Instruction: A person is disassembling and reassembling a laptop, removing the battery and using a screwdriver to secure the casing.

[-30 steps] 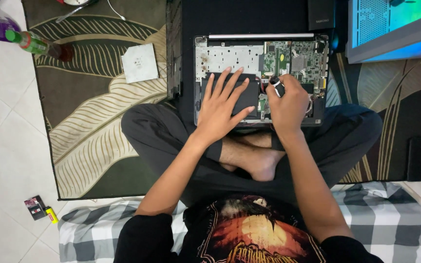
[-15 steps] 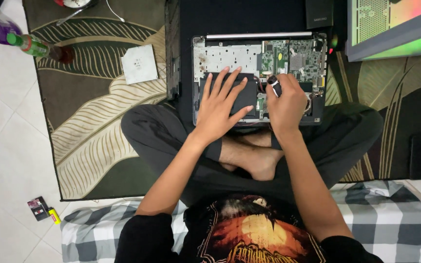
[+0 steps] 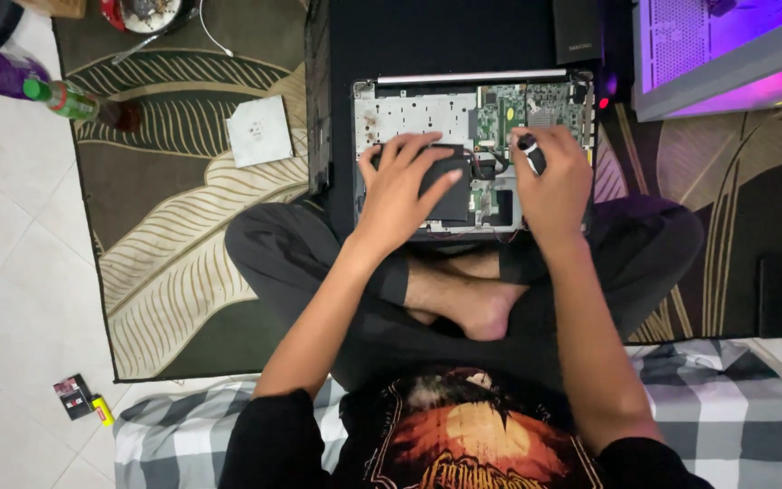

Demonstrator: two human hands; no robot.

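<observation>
Resting on leaf-patterned rug (image 3: 183,235) over white tile floor (image 3: 11,299): opened laptop (image 3: 427,113), left hand (image 3: 405,190) spread flat on it, right hand (image 3: 554,181) clamped on screwdriver (image 3: 530,152)

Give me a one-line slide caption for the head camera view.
Seated cross-legged, a person presses the left hand on an opened laptop while the right hand holds a screwdriver over its circuit board.

glowing purple screen (image 3: 726,54) top right; small black-red packet (image 3: 73,396) on floor, bottom left

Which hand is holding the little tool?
The right hand grips the black-handled tool over the opened laptop; the left hand just rests flat on the black part.
</observation>
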